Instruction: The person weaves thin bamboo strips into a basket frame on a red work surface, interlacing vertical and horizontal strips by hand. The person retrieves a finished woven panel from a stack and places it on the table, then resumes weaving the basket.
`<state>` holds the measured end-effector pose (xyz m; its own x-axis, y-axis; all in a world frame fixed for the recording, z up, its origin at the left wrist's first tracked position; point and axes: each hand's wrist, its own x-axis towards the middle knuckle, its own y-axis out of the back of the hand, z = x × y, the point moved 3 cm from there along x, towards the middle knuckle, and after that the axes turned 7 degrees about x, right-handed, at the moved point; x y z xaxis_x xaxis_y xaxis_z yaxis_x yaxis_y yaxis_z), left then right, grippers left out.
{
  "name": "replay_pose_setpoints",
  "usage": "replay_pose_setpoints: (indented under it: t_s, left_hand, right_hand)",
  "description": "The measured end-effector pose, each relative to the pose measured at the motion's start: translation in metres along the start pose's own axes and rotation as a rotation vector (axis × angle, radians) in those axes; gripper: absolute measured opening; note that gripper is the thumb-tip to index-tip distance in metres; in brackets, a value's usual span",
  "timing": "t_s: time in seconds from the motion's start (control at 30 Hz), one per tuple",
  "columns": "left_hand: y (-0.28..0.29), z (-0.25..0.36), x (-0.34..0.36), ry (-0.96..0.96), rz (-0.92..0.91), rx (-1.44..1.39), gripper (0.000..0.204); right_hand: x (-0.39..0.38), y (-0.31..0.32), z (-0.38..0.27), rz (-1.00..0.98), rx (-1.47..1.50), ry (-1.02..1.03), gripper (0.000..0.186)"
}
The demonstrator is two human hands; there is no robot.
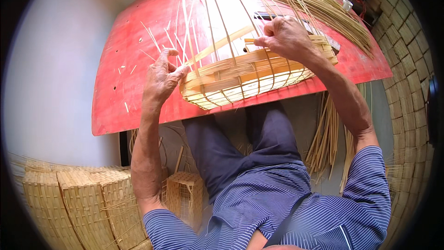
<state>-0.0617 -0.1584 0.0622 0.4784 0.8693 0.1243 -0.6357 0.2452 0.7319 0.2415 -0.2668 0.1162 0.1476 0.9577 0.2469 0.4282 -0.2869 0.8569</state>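
Note:
A half-woven bamboo basket [236, 71] lies on its side near the front edge of the red table, its long uprights pointing away from me. My left hand [161, 78] is at the basket's left end, thumb pressed on its corner and fingers curled, the index finger standing apart. Over the far right edge, my right hand [287, 39] is closed, thumb and fingers pinching at a thin bamboo strip [250, 40] along the woven edge. What lies inside that fist is hidden. A wider pale strip [222, 44] runs slantwise behind the weave among the uprights.
A bundle of long bamboo splints [323, 11] lies across the back right of the red table [125, 83]. A small white cup [347, 5] stands beside it. More splints [326, 134] hang below the table. Woven baskets [88, 203] are stacked at lower left, others along the right wall.

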Motion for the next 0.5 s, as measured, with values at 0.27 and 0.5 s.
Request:
replay_pose_setpoints:
  t_s: [0.27, 0.5]
  left_hand:
    - [0.005, 0.011, -0.006, -0.229, 0.151, 0.300, 0.061]
    - [-0.004, 0.030, 0.000, -0.242, 0.101, 0.059, 0.064]
  right_hand:
    - [0.010, 0.004, -0.009, -0.201, -0.116, -0.010, 0.038]
    - [0.009, 0.018, -0.019, -0.209, -0.039, 0.159, 0.028]
